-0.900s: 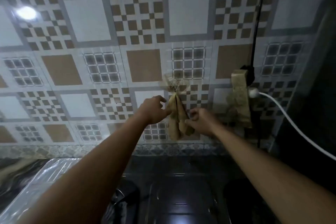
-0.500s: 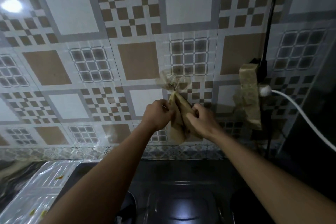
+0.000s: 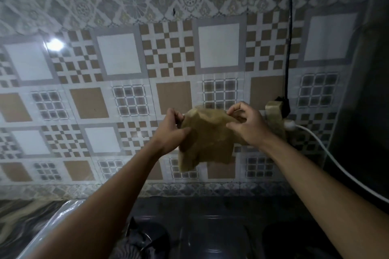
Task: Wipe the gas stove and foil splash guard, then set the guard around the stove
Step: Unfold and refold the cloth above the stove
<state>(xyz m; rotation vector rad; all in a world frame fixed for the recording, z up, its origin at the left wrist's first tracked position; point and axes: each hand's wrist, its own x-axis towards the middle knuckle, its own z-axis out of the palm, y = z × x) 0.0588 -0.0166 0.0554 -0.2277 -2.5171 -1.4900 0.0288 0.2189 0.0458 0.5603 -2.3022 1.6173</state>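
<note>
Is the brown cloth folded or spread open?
Spread open: the cloth hangs as a loose sheet, its top edge stretched between left hand and right hand.

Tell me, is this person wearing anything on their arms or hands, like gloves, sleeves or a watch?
Nothing shows. The left hand and right hand are bare, with no gloves, and I see no rings. Both forearms are uncovered as far as the picture reaches: no sleeves, watch or bracelet. The light is dim, so something small could escape notice.
</note>
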